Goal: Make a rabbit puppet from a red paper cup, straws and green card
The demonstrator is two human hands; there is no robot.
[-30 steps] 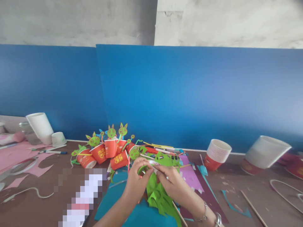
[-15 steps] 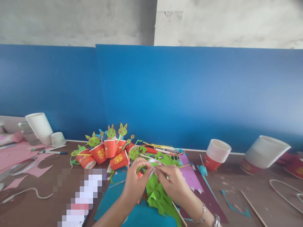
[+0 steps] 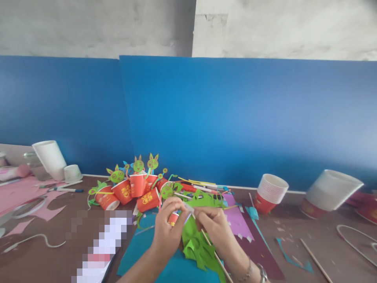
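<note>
My left hand (image 3: 171,224) and my right hand (image 3: 215,228) meet at the middle of the workspace, fingertips almost touching. Between them is a small whitish strip (image 3: 189,207), pinched from both sides; its exact kind cannot be made out. A small red-and-yellow piece (image 3: 173,219) shows inside the curl of my left hand, partly hidden by the fingers. Under the hands lies green paper with round holes cut out (image 3: 196,245), on a teal sheet (image 3: 135,251). One thin wooden stick (image 3: 219,259) crosses the green paper beside my right wrist.
Red paper cups with green animal-face cutouts (image 3: 138,184) cluster at the back left. Stacked cups (image 3: 269,192) and a larger white-and-red stack (image 3: 330,192) stand right. Pink paper (image 3: 23,194) lies far left, near a white tube (image 3: 50,159). A blue panel (image 3: 235,118) rises behind.
My right fingers have curled in closer around the strip. A pale pinkish ring-like shape behind the fingertips is no longer visible, and the red-and-yellow piece shows more clearly by my left hand.
</note>
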